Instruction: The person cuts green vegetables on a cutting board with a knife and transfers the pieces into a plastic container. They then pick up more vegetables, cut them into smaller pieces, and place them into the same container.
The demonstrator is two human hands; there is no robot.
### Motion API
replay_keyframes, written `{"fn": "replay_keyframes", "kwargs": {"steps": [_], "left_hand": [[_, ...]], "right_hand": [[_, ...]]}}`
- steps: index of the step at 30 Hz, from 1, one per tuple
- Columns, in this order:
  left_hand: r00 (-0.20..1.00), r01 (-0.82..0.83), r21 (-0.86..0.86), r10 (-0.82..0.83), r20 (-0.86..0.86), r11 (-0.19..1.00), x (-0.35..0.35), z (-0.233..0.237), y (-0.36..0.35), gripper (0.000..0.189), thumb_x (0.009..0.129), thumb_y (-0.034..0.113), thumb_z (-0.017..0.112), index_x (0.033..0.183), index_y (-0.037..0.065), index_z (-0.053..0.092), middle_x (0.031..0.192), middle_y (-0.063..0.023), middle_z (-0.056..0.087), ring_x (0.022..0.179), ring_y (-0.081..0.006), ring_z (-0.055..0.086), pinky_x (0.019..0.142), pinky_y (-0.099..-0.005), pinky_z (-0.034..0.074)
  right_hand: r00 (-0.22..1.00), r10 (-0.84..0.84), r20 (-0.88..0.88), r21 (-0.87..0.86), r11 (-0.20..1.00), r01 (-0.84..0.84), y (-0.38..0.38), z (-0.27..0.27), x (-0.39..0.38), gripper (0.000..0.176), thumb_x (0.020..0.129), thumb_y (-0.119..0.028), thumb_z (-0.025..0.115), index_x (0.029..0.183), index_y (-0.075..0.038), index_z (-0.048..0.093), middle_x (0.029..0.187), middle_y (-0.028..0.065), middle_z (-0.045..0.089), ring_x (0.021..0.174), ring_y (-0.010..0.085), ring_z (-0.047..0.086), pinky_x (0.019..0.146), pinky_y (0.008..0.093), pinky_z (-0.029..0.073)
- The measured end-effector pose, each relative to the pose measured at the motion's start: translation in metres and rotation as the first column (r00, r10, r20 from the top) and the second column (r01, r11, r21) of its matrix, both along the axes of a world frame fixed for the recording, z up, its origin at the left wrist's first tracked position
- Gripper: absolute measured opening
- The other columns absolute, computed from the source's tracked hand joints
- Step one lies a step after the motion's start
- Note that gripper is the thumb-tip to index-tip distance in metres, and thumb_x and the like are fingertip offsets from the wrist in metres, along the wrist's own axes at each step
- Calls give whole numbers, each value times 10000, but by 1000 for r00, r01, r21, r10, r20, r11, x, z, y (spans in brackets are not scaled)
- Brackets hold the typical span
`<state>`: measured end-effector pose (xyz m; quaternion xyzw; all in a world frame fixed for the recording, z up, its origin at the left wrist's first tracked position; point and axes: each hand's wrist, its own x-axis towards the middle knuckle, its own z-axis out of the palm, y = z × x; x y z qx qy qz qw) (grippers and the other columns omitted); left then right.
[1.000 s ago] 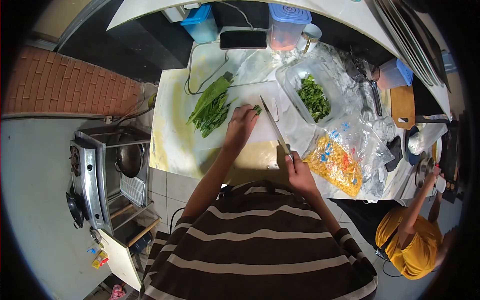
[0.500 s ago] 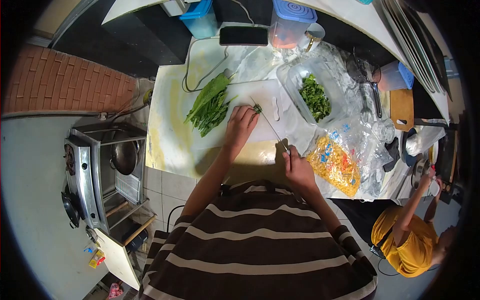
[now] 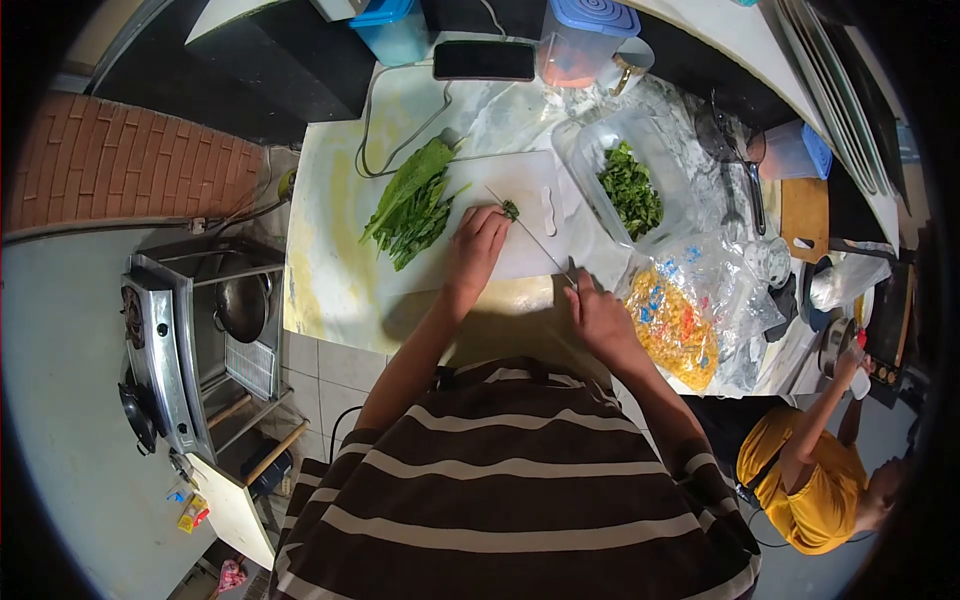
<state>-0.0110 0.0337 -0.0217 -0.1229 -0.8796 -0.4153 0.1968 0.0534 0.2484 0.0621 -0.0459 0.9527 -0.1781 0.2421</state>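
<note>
My right hand (image 3: 602, 318) is closed round the handle of a knife (image 3: 538, 243), whose blade slants up and left over the white cutting board (image 3: 525, 180). At the blade, my left hand (image 3: 476, 250) has its fingers curled on a small bunch of greens (image 3: 511, 210). Whole leafy greens (image 3: 412, 205) lie on the board's left side, beyond my left hand. Right of the board, chopped greens (image 3: 630, 195) fill part of a clear plastic container (image 3: 672, 160). A small white strip (image 3: 548, 211) rests on the board.
A phone (image 3: 484, 61) with a cable and lidded tubs (image 3: 585, 45) stand at the back. On the right are a bag of yellow pieces (image 3: 672, 325) and a wooden board (image 3: 804, 220). A person in yellow (image 3: 800, 480) works at far right; a stove (image 3: 160, 340) is left.
The camera view has shifted slightly. Both hands stay at the board, with the knife still beside the small bunch of greens. The person in yellow has moved their arms a little.
</note>
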Motion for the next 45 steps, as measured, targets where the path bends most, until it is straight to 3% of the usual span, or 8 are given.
{"fn": "replay_keyframes", "kwargs": {"steps": [13,16,18,28,31,36,40,45], "left_hand": [[981,-132,-172,153,117,976,4,17,-7,224,842,18,658,1056,50,604,1088,-156,590,978,-336,559,842,-406,463],[982,-182,-251,162,-99,951,-4,37,-1,311,856,31,646,1161,57,590,1092,-145,551,995,-326,545,838,-415,478],[997,43,-93,-36,75,995,-13,43,8,335,878,60,627,1211,60,589,1082,-129,556,1016,-317,551,882,-417,484],[964,129,-304,-48,261,944,-42,26,14,295,792,15,714,1064,65,612,959,-96,617,842,-264,636,793,-391,534],[895,71,72,-95,436,995,-57,82,21,231,785,2,720,988,24,615,865,-104,653,724,-220,652,713,-337,558],[926,257,553,-365,92,793,-78,139,80,168,827,79,755,967,52,667,940,-67,660,785,-149,644,782,-290,531],[919,342,324,-386,83,882,-85,132,105,163,863,95,719,1016,59,676,1056,-97,631,933,-209,637,843,-315,511],[999,24,147,-19,-37,989,-51,125,49,183,878,102,681,1052,52,665,1096,-145,592,1058,-283,577,840,-348,483]], "right_hand": [[995,-97,-23,-17,995,97,3,4,20,432,1018,-357,434,1257,-1,495,687,273,639,692,484,647,633,560,525],[971,-238,-11,-262,938,227,6,9,29,420,1018,-327,460,1240,27,501,648,272,609,662,488,622,589,547,486],[933,-357,44,-387,855,346,8,17,30,396,1020,-300,476,1229,36,499,614,275,573,636,496,595,562,533,444],[902,-425,76,-448,794,411,17,6,48,393,1023,-301,485,1207,45,515,645,284,571,633,472,600,557,505,432],[866,-486,113,-459,748,480,17,4,54,405,1025,-309,486,1205,51,521,640,279,566,619,453,600,567,492,436],[874,-469,127,-437,765,474,19,-4,59,406,1024,-319,488,1202,43,528,628,268,560,606,445,597,570,485,440],[888,-451,90,-468,768,438,25,-11,64,409,1024,-324,486,1202,42,528,628,267,563,593,444,591,557,489,432],[856,-493,154,-494,712,499,28,-5,68,360,1024,-333,482,1119,10,537,616,247,553,597,446,573,554,487,416]]}}
